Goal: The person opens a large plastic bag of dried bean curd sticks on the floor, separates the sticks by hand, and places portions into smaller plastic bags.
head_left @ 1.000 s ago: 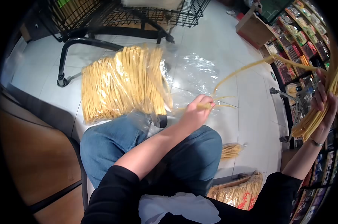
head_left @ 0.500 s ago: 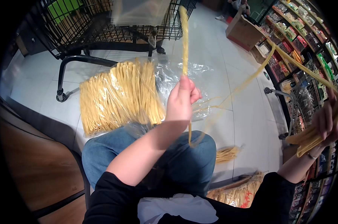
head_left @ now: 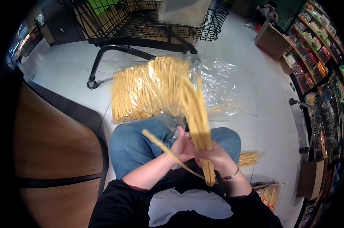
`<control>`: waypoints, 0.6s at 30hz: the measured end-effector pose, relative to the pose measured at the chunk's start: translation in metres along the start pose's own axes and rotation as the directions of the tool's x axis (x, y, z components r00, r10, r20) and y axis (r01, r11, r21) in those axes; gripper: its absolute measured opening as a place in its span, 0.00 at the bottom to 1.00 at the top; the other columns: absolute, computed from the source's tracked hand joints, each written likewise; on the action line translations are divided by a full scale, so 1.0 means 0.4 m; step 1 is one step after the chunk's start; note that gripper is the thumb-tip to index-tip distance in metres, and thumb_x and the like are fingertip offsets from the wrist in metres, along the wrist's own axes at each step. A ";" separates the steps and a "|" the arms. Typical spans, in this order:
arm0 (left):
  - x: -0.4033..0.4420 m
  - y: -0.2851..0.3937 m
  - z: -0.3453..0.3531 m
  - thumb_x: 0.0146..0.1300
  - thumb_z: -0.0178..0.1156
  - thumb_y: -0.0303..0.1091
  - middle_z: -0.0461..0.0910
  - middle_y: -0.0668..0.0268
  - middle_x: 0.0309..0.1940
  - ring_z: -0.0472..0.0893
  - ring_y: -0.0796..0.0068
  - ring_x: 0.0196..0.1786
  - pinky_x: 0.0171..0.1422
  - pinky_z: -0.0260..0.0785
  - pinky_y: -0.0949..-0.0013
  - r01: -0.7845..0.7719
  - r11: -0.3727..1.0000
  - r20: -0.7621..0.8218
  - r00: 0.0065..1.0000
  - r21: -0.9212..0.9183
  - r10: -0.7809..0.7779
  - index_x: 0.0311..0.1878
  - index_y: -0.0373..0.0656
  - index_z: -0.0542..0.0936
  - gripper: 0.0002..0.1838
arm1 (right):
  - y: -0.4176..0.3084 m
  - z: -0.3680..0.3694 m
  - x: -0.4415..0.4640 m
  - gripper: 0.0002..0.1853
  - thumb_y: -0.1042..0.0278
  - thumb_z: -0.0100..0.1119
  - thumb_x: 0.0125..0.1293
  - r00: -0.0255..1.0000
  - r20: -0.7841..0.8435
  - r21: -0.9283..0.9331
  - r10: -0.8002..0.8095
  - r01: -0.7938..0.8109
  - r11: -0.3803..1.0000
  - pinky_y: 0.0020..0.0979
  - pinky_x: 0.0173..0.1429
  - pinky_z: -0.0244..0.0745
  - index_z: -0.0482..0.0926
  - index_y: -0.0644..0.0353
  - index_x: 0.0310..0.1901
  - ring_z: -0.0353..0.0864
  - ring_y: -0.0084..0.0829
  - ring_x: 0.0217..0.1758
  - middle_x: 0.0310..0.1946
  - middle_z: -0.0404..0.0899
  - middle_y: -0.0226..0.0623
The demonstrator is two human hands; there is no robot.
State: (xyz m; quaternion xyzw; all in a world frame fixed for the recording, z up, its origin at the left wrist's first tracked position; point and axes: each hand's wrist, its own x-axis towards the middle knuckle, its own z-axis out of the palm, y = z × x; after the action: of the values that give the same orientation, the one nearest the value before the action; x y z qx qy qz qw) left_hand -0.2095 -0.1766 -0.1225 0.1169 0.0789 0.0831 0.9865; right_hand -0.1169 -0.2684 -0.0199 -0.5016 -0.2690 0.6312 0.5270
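Yellow dried strips in a bundle (head_left: 196, 114) stand upright over my lap, blurred at the top. My right hand (head_left: 215, 155), with a bracelet at its wrist, is closed around the lower part of the bundle. Just left of it, my left hand (head_left: 183, 147) has its thumb raised and its fingers apart, close against the bundle. One loose strip (head_left: 158, 143) slants across the heel of my left hand; what holds it is unclear. Beyond my knees a large clear bag (head_left: 149, 89) of the same strips lies on the floor.
A black wire cart (head_left: 141, 28) stands behind the bag. Crumpled clear plastic (head_left: 219, 78) lies right of the bag. Smaller strip piles (head_left: 248, 158) are by my right knee. Wooden panels (head_left: 57, 140) are at left, stocked shelves (head_left: 316, 41) at right. A person (head_left: 269, 13) sits far back.
My right hand has brought the bundle from the far right to the middle. My left hand has lowered and its fingers have spread. The view has shifted, moving the floor bag rightward.
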 end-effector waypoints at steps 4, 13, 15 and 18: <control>-0.048 -0.039 -0.092 0.50 0.34 0.70 0.62 0.55 0.55 0.66 0.58 0.54 0.54 0.61 0.52 -0.142 0.970 -0.252 0.949 0.196 0.190 0.56 0.45 0.61 0.41 | 0.048 0.040 0.008 0.17 0.77 0.51 0.48 0.997 -0.031 -0.028 0.070 -0.071 0.997 0.23 0.22 0.64 0.68 0.68 0.43 0.70 0.26 0.18 0.19 0.70 0.35; -0.137 -0.096 -0.165 0.63 0.35 0.51 0.73 0.57 0.42 0.76 0.69 0.37 0.44 0.67 0.66 -0.218 0.962 -0.313 0.913 0.165 0.261 0.50 0.40 0.64 0.24 | 0.053 -0.018 0.007 0.16 0.80 0.47 0.52 0.993 -0.102 0.044 -0.064 0.069 0.997 0.22 0.22 0.67 0.69 0.69 0.45 0.71 0.24 0.18 0.19 0.71 0.36; -0.158 -0.101 -0.147 0.63 0.39 0.47 0.70 0.59 0.45 0.73 0.70 0.43 0.45 0.66 0.66 -0.293 0.832 -0.399 0.771 0.471 0.497 0.49 0.42 0.64 0.20 | 0.041 -0.025 -0.001 0.18 0.81 0.46 0.52 0.993 -0.085 0.138 -0.078 0.089 0.986 0.22 0.22 0.66 0.68 0.68 0.47 0.70 0.25 0.17 0.19 0.71 0.36; -0.124 -0.142 -0.153 0.60 0.47 0.45 0.64 0.65 0.52 0.68 0.73 0.50 0.50 0.59 0.67 -0.079 0.855 -0.505 0.777 0.512 0.375 0.54 0.46 0.60 0.22 | 0.043 -0.009 -0.008 0.19 0.80 0.46 0.51 0.997 -0.039 0.137 -0.061 0.066 0.988 0.22 0.22 0.65 0.67 0.68 0.49 0.70 0.25 0.17 0.19 0.70 0.36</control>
State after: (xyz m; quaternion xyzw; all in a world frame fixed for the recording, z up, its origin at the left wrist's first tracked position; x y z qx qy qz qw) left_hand -0.2602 -0.2269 -0.1885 0.3260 0.3827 0.2159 0.8370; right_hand -0.1204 -0.2773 -0.0349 -0.4659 -0.2310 0.6224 0.5850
